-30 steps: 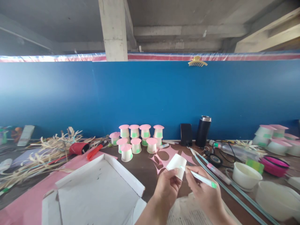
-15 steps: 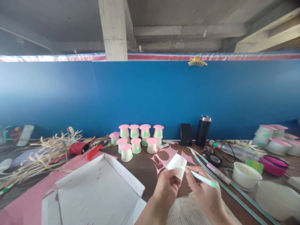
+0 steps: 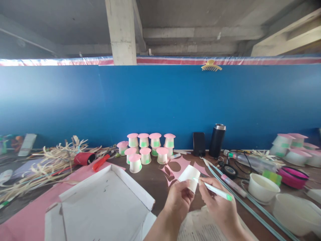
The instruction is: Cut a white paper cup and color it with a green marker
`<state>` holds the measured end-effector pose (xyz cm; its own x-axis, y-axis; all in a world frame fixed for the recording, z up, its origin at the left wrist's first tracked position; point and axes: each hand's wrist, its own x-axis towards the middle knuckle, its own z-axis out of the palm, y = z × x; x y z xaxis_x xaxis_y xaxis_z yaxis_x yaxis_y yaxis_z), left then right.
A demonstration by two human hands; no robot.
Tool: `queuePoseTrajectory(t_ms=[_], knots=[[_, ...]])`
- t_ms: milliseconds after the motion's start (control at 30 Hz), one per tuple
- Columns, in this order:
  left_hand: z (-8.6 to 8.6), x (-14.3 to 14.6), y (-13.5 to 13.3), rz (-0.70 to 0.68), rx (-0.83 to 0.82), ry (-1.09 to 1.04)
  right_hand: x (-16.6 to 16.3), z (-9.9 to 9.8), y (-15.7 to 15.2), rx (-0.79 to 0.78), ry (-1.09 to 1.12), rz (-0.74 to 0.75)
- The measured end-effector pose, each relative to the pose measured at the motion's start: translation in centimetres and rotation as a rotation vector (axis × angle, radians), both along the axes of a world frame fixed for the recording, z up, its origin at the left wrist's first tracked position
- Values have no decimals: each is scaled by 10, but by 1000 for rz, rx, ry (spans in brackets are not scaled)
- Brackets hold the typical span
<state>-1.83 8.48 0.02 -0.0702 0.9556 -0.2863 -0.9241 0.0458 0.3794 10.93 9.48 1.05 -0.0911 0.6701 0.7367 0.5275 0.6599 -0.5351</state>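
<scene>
My left hand (image 3: 179, 197) is closed around a white paper cup (image 3: 190, 174), which it holds tilted above the table. My right hand (image 3: 219, 201) grips a white marker (image 3: 217, 191) with a green end. The marker's tip touches the side of the cup, where a faint pale green mark shows. Behind the cup lies pink paper with round holes cut out (image 3: 181, 166). Further back on the left stand several paper cups (image 3: 135, 164) with pink discs on top and green patches on their sides.
A white box lid (image 3: 105, 204) lies left of my hands, beside dry straw strips (image 3: 57, 154) and a red-handled tool (image 3: 100, 163). Toward the back stand a phone (image 3: 199, 144) and a black flask (image 3: 217, 140). White bowls (image 3: 263, 189) and pale blue tubes (image 3: 240, 197) are at right.
The pale green mark on the cup looks slightly larger. Both hands stay almost in the same place.
</scene>
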Motion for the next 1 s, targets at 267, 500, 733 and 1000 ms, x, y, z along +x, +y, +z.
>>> queuePoseTrajectory(t_ms=[267, 500, 733, 1000], knots=[[2, 0, 0, -9, 17, -5, 0, -1, 0, 1, 6, 4], [1, 1, -1, 7, 0, -12, 0, 0, -2, -14, 2, 0], [2, 1, -1, 7, 16, -10, 0, 0, -1, -34, 4, -6], [3, 1, -2, 1, 15, 9, 0, 2, -2, -20, 16, 9]])
